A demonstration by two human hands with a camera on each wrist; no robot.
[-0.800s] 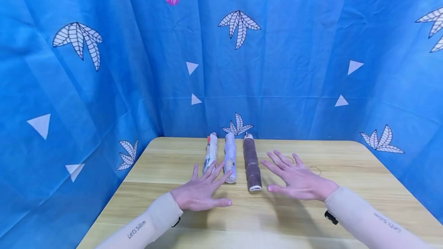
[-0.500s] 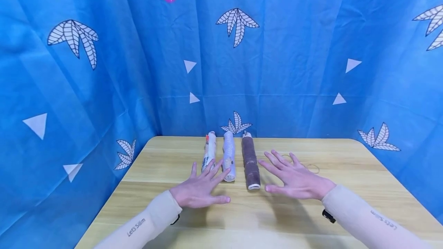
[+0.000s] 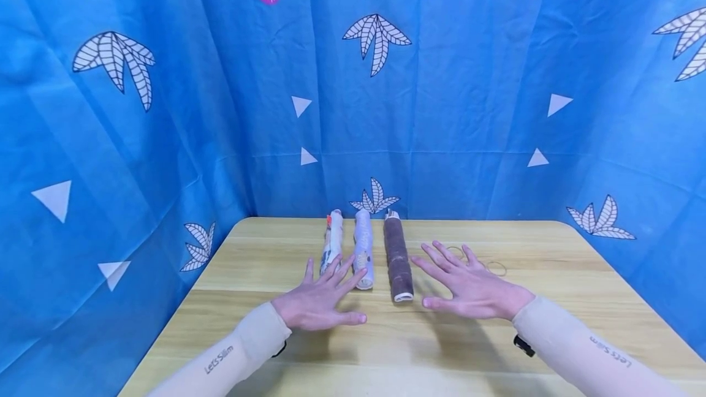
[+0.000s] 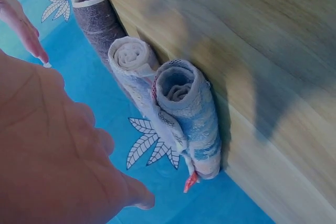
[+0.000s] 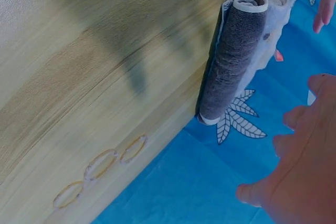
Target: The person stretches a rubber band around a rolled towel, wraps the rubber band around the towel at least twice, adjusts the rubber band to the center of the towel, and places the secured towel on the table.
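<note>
Three rolled-up towels lie side by side on the wooden table. The white one with a colourful print (image 3: 333,241) is at the left, a lavender towel (image 3: 363,241) in the middle and a dark brown towel (image 3: 398,256) at the right. My left hand (image 3: 321,304) is spread above the table, its fingers partly covering the near ends of the white and lavender rolls in the head view. To the right of the brown roll my right hand (image 3: 469,287) is spread too, palm down. Both hands hold nothing, and their shadows fall on the table.
Three thin rubber bands (image 5: 85,176) lie on the tabletop (image 3: 408,348) beyond my right hand, partly hidden by it in the head view. A blue patterned curtain (image 3: 463,90) hangs behind the table and along both sides.
The head view has shifted slightly, so everything sits a little further left and higher in it. Both hands and the three towels keep their places.
</note>
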